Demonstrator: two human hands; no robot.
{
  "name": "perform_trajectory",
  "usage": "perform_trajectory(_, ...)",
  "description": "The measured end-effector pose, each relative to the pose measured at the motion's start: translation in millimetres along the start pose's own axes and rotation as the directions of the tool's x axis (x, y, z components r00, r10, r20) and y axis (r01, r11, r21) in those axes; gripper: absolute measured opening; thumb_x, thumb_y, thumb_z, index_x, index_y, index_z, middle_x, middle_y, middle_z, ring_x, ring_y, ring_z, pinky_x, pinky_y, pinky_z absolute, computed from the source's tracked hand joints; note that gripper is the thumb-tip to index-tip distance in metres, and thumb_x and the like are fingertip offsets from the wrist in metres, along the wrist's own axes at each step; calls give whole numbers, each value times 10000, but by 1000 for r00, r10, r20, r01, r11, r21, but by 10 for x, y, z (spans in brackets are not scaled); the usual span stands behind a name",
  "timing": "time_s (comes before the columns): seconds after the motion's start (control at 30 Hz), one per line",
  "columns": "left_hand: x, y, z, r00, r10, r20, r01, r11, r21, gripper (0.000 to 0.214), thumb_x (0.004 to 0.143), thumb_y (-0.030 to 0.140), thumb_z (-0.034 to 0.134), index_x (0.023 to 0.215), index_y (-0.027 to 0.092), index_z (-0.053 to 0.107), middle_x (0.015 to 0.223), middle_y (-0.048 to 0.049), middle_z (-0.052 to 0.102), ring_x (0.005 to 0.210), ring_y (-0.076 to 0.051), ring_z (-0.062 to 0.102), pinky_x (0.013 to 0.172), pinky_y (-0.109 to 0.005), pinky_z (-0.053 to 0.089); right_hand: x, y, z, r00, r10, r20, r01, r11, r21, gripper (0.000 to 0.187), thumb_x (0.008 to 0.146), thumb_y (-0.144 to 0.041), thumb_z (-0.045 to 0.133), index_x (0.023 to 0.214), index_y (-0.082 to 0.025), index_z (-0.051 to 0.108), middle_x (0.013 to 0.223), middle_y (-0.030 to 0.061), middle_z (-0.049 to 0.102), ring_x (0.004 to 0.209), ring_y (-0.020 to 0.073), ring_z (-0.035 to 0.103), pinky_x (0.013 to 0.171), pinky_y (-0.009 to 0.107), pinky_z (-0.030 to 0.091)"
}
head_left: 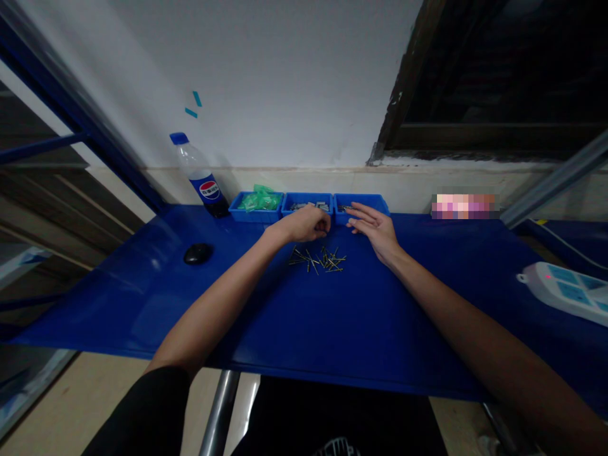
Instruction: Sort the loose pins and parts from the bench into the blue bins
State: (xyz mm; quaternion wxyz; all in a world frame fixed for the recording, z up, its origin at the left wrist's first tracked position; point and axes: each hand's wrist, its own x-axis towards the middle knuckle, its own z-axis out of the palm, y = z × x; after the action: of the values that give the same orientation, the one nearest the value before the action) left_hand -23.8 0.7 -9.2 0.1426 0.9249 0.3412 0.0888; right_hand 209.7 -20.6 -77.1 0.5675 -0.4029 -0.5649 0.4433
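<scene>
My left hand (308,223) is in front of the middle blue bin (289,214), its fingers curled inward and pointing down. Whatever those fingers may hold is hidden. At the right blue bin (384,204), my right hand (375,229) has its fingers stretched and apart, the fingertips overlapping the bin's front part. Thin metal pieces show inside that bin, while small grey pieces lie in the middle one. Below both hands, a loose pile of thin brass-coloured pins or screws (327,259) is scattered on the blue table (332,323).
A left blue bin (238,215) holds green plastic bags (261,199). Beside it stands a cola bottle (208,187) with a blue cap. A black computer mouse (197,254) lies at the left. A white power strip (565,291) is on the right, and the wall rises behind the bins.
</scene>
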Motion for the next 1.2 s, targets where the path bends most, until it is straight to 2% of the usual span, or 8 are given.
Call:
perform_trajectory(0.1, 4, 23, 31, 995, 41, 90, -39, 999, -22, 284, 843, 134, 682, 1110, 139, 776, 994, -82, 780, 891, -169, 704, 807, -269, 498, -10, 24, -37, 1000, 10, 6, -10, 999, -54, 651, 758, -339, 838, 1388, -273, 688, 1366, 132, 721, 915, 276, 767, 738, 408, 611)
perform_trajectory(0.27, 35, 65, 114, 983, 38, 177, -40, 999, 11, 246, 786, 84, 710, 1007, 154, 795, 897, -49, 779, 802, -149, 689, 733, -241, 482, -50, 73, -46, 1000, 9, 0, -9, 997, -75, 536, 761, -357, 811, 1276, -232, 733, 1237, 132, 776, 802, 234, 748, 692, 388, 597)
perform_trajectory(0.4, 46, 71, 152, 985, -14, 173, 10, 1000, 24, 288, 755, 6, 632, 956, 136, 793, 823, -49, 768, 724, -138, 666, 672, -233, 457, -59, 76, -38, 1000, 26, 17, -24, 997, -76, 474, 744, -353, 813, 1193, -211, 759, 1173, 139, 791, 765, 223, 736, 663, 370, 573)
perform_trajectory(0.53, 48, 93, 158, 987, -35, 155, 32, 999, 24, 365, 728, -15, 590, 1007, 124, 780, 827, -58, 763, 719, -144, 664, 664, -243, 454, -55, 71, -33, 999, 31, 23, -29, 997, -71, 438, 739, -352, 805, 1149, -204, 765, 1135, 133, 801, 719, 204, 722, 630, 347, 546)
perform_trajectory(0.7, 30, 104, 128, 999, -3, 51, 4, 1000, -17, 434, 747, 8, 591, 1135, 112, 754, 931, -82, 771, 787, -155, 682, 740, -259, 495, -54, 51, -27, 999, 27, 33, -24, 996, -83, 396, 740, -370, 796, 1099, -204, 770, 1077, 120, 811, 705, 199, 713, 626, 339, 533)
perform_trajectory(0.87, 13, 97, 85, 997, 11, -70, -18, 995, -95, 421, 814, 41, 568, 1203, 98, 721, 883, -77, 763, 777, -153, 693, 731, -252, 512, -73, 24, -5, 998, 32, 60, -25, 993, -116, 301, 752, -349, 763, 1017, -208, 777, 890, 81, 814, 663, 189, 694, 617, 327, 517)
perform_trajectory(1.1, 39, 53, 75, 974, -33, -225, -32, 959, -282, 234, 788, 132, 667, 999, 106, 764, 925, -91, 777, 820, -160, 729, 769, -261, 562, -72, 44, 11, 990, 55, 130, -32, 985, -171, 295, 769, -379, 776, 1012, -212, 788, 901, 92, 818, 695, 206, 711, 651, 357, 549)
perform_trajectory(1.2, 44, 43, 70, 965, -58, -257, -37, 935, -351, 227, 781, 193, 716, 987, 112, 770, 897, -89, 778, 793, -161, 733, 753, -271, 577, -78, 23, 15, 985, 61, 164, -35, 987, -157, 308, 752, -403, 818, 994, -215, 789, 920, 93, 822, 742, 223, 739, 694, 376, 571)
